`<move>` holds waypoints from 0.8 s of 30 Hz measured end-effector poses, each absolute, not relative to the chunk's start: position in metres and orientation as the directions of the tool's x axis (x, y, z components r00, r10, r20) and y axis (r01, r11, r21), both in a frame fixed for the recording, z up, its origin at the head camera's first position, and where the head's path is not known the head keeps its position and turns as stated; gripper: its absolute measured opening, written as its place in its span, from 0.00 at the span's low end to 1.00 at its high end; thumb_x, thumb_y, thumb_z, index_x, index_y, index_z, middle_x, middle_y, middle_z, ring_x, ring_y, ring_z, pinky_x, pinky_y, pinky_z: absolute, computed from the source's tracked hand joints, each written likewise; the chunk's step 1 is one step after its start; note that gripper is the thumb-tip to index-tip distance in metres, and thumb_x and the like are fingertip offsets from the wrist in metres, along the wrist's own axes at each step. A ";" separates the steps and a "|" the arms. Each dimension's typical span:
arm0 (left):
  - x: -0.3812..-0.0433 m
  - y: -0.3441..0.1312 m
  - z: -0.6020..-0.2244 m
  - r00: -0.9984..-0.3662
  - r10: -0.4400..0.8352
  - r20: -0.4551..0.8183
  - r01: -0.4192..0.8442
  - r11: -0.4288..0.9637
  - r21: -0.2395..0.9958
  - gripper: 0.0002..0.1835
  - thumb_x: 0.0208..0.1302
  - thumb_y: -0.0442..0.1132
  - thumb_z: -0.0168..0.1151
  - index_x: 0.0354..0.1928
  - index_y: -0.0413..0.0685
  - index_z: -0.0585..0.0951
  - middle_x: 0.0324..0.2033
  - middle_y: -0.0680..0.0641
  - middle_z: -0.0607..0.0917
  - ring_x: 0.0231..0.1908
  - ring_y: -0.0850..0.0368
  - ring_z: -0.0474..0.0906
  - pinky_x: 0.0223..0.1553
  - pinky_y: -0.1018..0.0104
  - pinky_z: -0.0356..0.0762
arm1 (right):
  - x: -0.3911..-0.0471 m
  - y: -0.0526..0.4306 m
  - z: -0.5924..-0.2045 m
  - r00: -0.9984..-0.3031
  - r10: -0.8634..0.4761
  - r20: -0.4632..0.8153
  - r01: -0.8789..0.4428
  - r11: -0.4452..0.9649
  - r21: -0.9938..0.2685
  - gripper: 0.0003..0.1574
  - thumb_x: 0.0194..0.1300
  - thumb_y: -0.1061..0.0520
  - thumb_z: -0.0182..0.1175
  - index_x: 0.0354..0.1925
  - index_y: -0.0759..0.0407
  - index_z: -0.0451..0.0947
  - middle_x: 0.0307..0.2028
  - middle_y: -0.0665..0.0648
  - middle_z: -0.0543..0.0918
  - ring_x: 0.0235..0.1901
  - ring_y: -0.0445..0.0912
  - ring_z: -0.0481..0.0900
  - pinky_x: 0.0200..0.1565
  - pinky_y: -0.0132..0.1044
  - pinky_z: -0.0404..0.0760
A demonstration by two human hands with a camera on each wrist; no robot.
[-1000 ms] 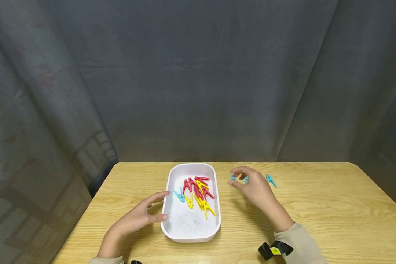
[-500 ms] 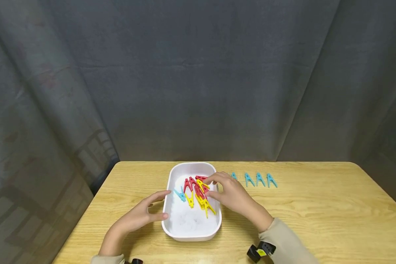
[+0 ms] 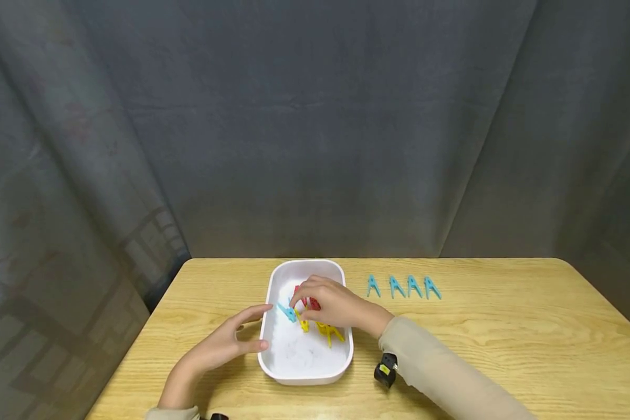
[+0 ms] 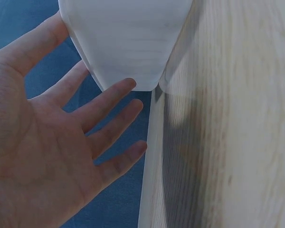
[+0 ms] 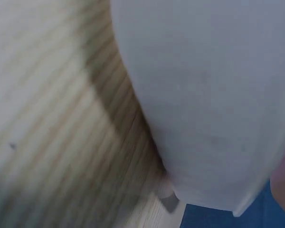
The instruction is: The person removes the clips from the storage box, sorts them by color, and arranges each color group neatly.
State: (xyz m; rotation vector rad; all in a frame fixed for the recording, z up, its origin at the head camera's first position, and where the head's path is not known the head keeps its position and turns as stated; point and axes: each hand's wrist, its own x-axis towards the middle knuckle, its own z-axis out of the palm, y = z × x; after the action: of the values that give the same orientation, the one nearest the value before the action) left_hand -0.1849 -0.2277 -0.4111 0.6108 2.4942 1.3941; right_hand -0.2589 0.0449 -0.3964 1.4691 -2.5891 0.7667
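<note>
A white plastic tray (image 3: 299, 364) holds red, yellow and blue plastic clothespins. My left hand (image 3: 223, 341) rests at its left rim, thumb and index finger spread along the edge; in the left wrist view the other fingers of the left hand (image 4: 52, 142) extend beside the tray's outer wall (image 4: 123, 42). Over the tray is my right hand (image 3: 328, 302), its fingertips right by the blue clothespin (image 3: 287, 312), with thumb and index finger apart. A yellow clothespin (image 3: 304, 324) lies just below the thumb. The right hand covers part of the red clothespins (image 3: 314, 304).
On the wooden table (image 3: 478, 350), right of the tray, several blue clothespins (image 3: 413, 286) lie in a row near the back edge. A dark grey curtain (image 3: 315, 146) hangs behind the table. The tray's outer wall (image 5: 204, 95) fills much of the right wrist view.
My right hand has moved left from the row of blue clothespins, where it let one go, into the tray beside the remaining blue one. The left hand stays at the rim.
</note>
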 end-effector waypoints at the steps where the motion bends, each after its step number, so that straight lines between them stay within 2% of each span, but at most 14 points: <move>1: -0.185 -0.227 -0.412 -0.890 0.455 0.006 0.244 0.464 0.852 0.35 0.64 0.44 0.68 0.71 0.48 0.67 0.69 0.42 0.69 0.68 0.34 0.60 0.62 0.28 0.56 | -0.262 0.043 -0.398 -0.531 -0.797 0.288 -0.829 0.419 -0.370 0.16 0.58 0.56 0.73 0.46 0.52 0.85 0.44 0.48 0.85 0.45 0.45 0.76 0.57 0.38 0.71; 5: -0.185 -0.227 -0.412 -0.891 0.455 -0.007 0.232 0.466 0.854 0.35 0.64 0.45 0.68 0.71 0.50 0.67 0.69 0.42 0.68 0.68 0.34 0.60 0.62 0.28 0.56 | -0.272 0.036 -0.401 -0.502 -0.825 0.259 -0.852 0.421 -0.311 0.16 0.59 0.55 0.73 0.47 0.52 0.85 0.45 0.45 0.84 0.46 0.42 0.76 0.57 0.36 0.71; 11: -0.186 -0.228 -0.415 -0.893 0.449 -0.003 0.231 0.464 0.855 0.35 0.64 0.44 0.68 0.71 0.49 0.68 0.69 0.42 0.69 0.68 0.34 0.61 0.63 0.29 0.56 | -0.282 0.029 -0.406 -0.476 -0.851 0.220 -0.867 0.414 -0.277 0.19 0.59 0.51 0.73 0.49 0.50 0.84 0.50 0.44 0.83 0.54 0.41 0.74 0.63 0.37 0.68; 17: -0.184 -0.227 -0.415 -0.894 0.449 -0.003 0.231 0.467 0.854 0.35 0.64 0.43 0.68 0.71 0.48 0.67 0.69 0.42 0.69 0.68 0.34 0.60 0.62 0.29 0.55 | -0.288 0.025 -0.410 -0.484 -0.864 0.137 -0.858 0.439 -0.265 0.27 0.58 0.44 0.73 0.55 0.48 0.82 0.55 0.44 0.81 0.59 0.40 0.73 0.64 0.37 0.68; 24: -0.185 -0.226 -0.413 -0.892 0.452 0.002 0.237 0.465 0.853 0.35 0.65 0.43 0.68 0.71 0.48 0.67 0.69 0.42 0.69 0.68 0.33 0.60 0.62 0.28 0.57 | -0.289 0.022 -0.409 -0.498 -0.864 0.077 -0.849 0.467 -0.246 0.28 0.60 0.44 0.71 0.57 0.48 0.81 0.58 0.46 0.79 0.61 0.40 0.72 0.66 0.38 0.66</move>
State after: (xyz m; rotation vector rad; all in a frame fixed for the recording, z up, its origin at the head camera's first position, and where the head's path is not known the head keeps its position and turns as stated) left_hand -0.1850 -0.2259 -0.4132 0.5957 2.4894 1.3961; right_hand -0.2894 0.0222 -0.4095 1.6020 -2.7406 0.4057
